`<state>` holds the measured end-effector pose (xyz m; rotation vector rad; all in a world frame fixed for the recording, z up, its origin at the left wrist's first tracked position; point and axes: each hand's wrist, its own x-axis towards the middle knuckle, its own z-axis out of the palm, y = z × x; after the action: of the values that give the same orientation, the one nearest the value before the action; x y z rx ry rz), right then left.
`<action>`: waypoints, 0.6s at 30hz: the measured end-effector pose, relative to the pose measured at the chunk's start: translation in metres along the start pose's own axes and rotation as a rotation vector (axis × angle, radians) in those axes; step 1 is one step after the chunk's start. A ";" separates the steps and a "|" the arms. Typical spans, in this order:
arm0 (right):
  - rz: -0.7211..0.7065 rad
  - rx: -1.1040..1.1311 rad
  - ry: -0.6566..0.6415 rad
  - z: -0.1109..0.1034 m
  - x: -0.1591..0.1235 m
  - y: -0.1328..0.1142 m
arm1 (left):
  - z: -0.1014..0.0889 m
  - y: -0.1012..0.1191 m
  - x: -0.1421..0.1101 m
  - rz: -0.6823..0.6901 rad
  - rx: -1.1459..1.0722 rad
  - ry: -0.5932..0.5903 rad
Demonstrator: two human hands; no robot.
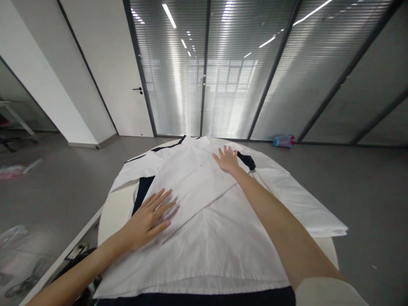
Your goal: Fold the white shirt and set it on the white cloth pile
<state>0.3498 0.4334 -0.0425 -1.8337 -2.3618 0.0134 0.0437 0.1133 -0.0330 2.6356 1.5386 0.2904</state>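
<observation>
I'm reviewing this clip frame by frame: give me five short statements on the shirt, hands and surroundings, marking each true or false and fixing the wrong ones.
1. The white shirt lies spread on the table. True.
2. The right hand is clenched into a fist. False: it is open on the shirt.
3. The left hand is nearer the shirt's hem than the right hand is. True.
4. The blue-and-pink item sits on the table. False: the item is on the floor by the glass partition.
5. The door has a dark handle. True.
</observation>
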 end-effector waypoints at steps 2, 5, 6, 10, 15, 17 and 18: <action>0.024 0.008 -0.059 0.003 0.002 -0.005 | 0.002 0.004 0.004 0.030 -0.051 -0.041; 0.065 0.000 -0.084 0.010 0.003 -0.006 | -0.001 -0.003 0.007 0.060 -0.210 -0.101; 0.064 -0.004 -0.051 0.013 0.002 -0.005 | -0.004 -0.013 0.007 0.015 -0.286 -0.052; 0.036 -0.017 0.114 0.019 -0.003 -0.002 | -0.022 -0.089 -0.006 -0.491 -0.562 0.547; 0.028 -0.036 0.137 0.019 -0.006 -0.003 | -0.020 -0.164 -0.048 -1.247 -0.905 0.832; 0.025 -0.038 0.130 0.020 -0.005 -0.004 | -0.008 -0.161 -0.061 -1.255 -1.105 0.646; 0.025 -0.039 0.125 0.020 -0.005 -0.004 | -0.002 -0.154 -0.064 -1.237 -1.232 0.550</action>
<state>0.3447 0.4295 -0.0624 -1.8243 -2.2702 -0.1404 -0.1189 0.1335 -0.0636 0.5343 1.8223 1.2819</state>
